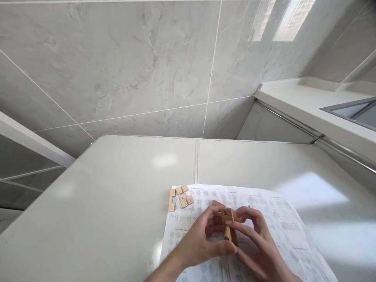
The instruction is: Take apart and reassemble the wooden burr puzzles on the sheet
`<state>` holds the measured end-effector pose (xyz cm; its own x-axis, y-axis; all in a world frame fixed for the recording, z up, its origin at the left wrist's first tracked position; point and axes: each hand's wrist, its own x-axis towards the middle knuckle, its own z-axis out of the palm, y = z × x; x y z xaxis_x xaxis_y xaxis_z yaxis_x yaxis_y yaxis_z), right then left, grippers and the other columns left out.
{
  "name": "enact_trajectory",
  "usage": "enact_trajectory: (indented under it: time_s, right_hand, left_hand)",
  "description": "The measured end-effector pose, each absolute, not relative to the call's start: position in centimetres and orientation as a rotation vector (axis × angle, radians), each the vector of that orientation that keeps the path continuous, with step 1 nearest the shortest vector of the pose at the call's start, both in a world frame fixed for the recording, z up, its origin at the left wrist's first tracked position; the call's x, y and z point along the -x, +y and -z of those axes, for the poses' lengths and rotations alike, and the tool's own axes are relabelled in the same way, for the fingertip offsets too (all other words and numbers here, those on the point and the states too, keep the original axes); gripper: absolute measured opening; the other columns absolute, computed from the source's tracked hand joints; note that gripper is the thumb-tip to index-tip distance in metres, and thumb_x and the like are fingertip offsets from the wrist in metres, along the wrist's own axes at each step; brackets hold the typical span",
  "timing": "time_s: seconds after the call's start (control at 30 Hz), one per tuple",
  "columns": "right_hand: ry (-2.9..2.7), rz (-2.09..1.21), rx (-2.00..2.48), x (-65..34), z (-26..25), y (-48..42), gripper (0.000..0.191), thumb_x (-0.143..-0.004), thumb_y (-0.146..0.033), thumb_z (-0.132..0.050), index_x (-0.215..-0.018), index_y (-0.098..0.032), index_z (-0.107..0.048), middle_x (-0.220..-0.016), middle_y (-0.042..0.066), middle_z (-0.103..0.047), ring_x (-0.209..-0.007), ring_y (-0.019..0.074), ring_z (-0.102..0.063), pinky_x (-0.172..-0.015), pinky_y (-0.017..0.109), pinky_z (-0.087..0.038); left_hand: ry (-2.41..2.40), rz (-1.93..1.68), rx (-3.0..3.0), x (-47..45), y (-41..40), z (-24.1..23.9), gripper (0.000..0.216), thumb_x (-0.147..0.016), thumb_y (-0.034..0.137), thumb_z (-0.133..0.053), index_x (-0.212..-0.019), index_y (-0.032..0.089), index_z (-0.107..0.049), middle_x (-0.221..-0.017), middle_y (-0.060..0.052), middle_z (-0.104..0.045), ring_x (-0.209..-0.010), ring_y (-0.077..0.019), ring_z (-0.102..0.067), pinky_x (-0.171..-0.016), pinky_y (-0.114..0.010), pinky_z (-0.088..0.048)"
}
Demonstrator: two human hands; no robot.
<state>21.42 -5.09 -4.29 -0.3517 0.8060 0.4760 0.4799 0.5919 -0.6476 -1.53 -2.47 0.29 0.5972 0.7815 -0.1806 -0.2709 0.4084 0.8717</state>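
Both my hands meet over a printed sheet [276, 219] near the table's front edge. My left hand [202, 241] and my right hand [257, 246] are closed together round a cluster of notched wooden puzzle pieces [227, 223]. One upright piece shows a black "2" on its end. Thumb and fingertips of each hand pinch the cluster from opposite sides. Another wooden piece [217, 204] peeks out just behind my left fingers. Several loose wooden pieces [179, 196] lie on the sheet's far left corner, apart from my hands.
The white table [117, 203] has a seam down its middle and ends at a grey tiled wall [132, 66]. A white ledge [305, 105] with a dark framed panel [355, 111] runs along the right. A white bar [32, 143] slants at the left.
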Motion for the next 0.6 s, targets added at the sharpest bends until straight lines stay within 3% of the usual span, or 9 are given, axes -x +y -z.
enact_trajectory:
  time_s: [0.13, 0.3, 0.6]
  right_hand:
    - [-2.006, -0.546, 1.088, -21.14, 4.77, -4.73, 0.045, -0.098, -0.018, -0.070, -0.140, -0.033, -0.068, -0.137, 0.012, -0.044, -0.115, 0.0292, -0.065, -0.092, 0.042, -0.067]
    - [-1.972, -0.555, 1.170, -20.94, 4.50, -4.50, 0.042, -0.095, -0.020, -0.072, -0.135, -0.035, -0.071, -0.138, 0.011, -0.045, -0.109, 0.0278, -0.067, -0.088, 0.041, -0.068]
    - [-1.963, -0.457, 1.220, -20.89, 4.06, -4.67, 0.038, -0.093, -0.022, -0.076, -0.128, -0.036, -0.076, -0.136, 0.010, -0.050, -0.107, 0.0289, -0.065, -0.084, 0.042, -0.067]
  left_hand:
    - [0.694, -0.726, -0.952, 1.22, -2.84, -0.30, 0.097, -0.067, 0.052, -0.105, -0.148, 0.024, -0.060, -0.153, -0.020, -0.062, -0.137, -0.0397, -0.063, -0.117, -0.056, -0.048]
    - [0.726, -0.730, -0.925, 1.17, -2.91, -0.31, 0.108, -0.059, 0.058, -0.106, -0.148, 0.021, -0.058, -0.148, -0.021, -0.065, -0.135, -0.0405, -0.063, -0.117, -0.058, -0.046]
    - [0.742, -0.770, -0.942, 1.22, -2.99, -0.14, 0.104, -0.057, 0.056, -0.107, -0.143, 0.021, -0.059, -0.139, -0.019, -0.069, -0.131, -0.0395, -0.066, -0.117, -0.057, -0.045]
